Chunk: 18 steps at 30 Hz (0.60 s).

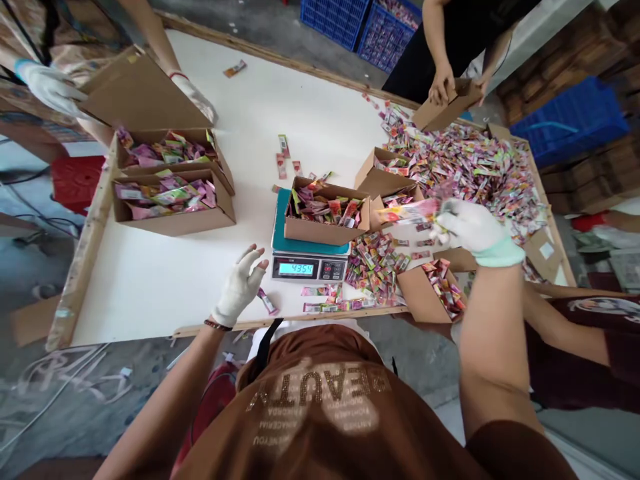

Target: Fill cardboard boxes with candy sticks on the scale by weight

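Observation:
My left hand [237, 287], in a white glove with bare fingertips, hovers over the white table just left of the digital scale [310, 267]. Its fingers are apart and hold nothing. On the scale stands an open cardboard box [320, 232] full of small wrapped sachets; the display appears to read 4354. My gloved right hand [473, 230] is raised to the right of that box, closed on some pink and yellow sachets [411, 211] blurred by motion. Below it, a tilted box [425, 293] of sachets rests at the table's near edge. A loose sachet [267, 301] lies near my left hand.
Two filled boxes [175, 219] stand at the left, where a co-worker's gloved hands [50, 87] hold a box's flap. A large sachet heap [465, 160] covers the right side. Across the table another person's hands [443, 83] hold a box. Blue crates [335, 20] stand beyond.

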Tool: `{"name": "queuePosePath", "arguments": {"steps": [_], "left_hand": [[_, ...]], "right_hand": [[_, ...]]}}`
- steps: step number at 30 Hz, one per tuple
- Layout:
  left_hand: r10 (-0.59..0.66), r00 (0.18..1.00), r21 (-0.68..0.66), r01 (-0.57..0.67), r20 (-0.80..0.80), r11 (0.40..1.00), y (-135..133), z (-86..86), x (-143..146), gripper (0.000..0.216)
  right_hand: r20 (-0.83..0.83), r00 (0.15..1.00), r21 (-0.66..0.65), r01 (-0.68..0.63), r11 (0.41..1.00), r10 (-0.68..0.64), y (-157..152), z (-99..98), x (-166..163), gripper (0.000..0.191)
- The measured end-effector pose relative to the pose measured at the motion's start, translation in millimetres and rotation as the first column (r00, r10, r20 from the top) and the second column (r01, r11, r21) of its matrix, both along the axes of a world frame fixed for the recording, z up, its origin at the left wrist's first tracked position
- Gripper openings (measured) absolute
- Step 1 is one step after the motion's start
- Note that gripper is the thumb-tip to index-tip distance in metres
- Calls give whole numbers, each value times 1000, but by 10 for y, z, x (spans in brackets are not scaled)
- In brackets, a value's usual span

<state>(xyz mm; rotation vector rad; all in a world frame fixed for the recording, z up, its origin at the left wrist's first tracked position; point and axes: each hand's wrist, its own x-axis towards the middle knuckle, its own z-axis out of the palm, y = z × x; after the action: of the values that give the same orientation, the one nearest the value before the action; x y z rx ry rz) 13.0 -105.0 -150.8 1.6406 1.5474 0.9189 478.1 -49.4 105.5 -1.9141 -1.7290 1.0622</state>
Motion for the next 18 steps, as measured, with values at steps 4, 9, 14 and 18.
{"name": "queuePosePath", "arguments": {"steps": [4,9,14,18], "left_hand": [[24,1000,12,-24,7,1000,22,43,-39,57],[44,999,-7,-44,0,999,-87,-2,-105,58],[42,999,-25,-42,-2,999,-152,47,-107,53],[55,998,-35,-55,12,998,-213,115,-94,54]], "right_hand": [[376,911,104,143,984,-172,-191,-177,466,35],[205,946,287,188,939,-252,-18,-540,16,57],[222,974,313,-115,943,46,522,-743,-1129,39],[512,846,26,-188,982,148,933,-982,-1692,32]]}}
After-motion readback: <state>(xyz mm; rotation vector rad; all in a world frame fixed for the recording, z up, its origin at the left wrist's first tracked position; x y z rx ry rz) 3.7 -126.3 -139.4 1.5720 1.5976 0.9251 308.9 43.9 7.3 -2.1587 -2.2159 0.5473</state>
